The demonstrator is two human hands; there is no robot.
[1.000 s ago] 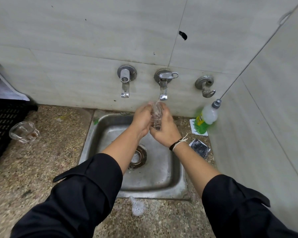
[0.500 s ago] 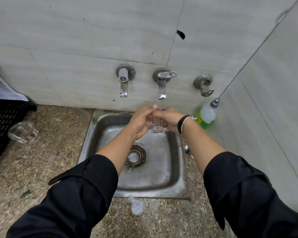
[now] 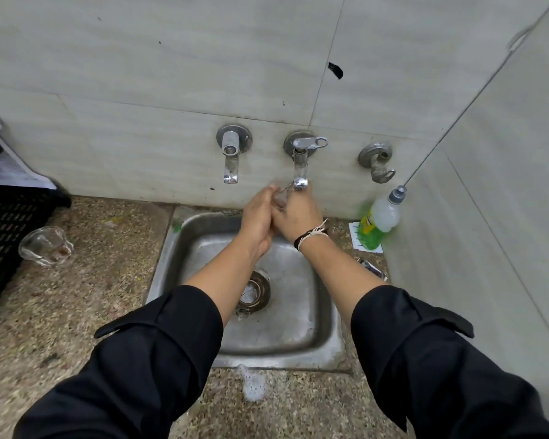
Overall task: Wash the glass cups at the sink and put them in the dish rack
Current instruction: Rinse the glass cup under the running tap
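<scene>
Fingers [image 3: 274, 193] of both hands were curled tight around a glass cup [image 3: 282, 198], barely visible between them, right under the middle tap [image 3: 300, 167]. The left hand [image 3: 257, 221] and right hand [image 3: 298, 217] pressed together above the back of the sink [image 3: 327, 346]. Left of the sink, a second glass cup [image 3: 45, 245] lay on the table [image 3: 76, 312], just beside the black dish rack [image 3: 4, 236]. Right of the sink stood a green soap bottle [image 3: 377, 223].

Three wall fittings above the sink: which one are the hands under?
The middle tap, with the flat lever handle. Both hands, left hand and right hand, hold a glass cup under it.
</scene>
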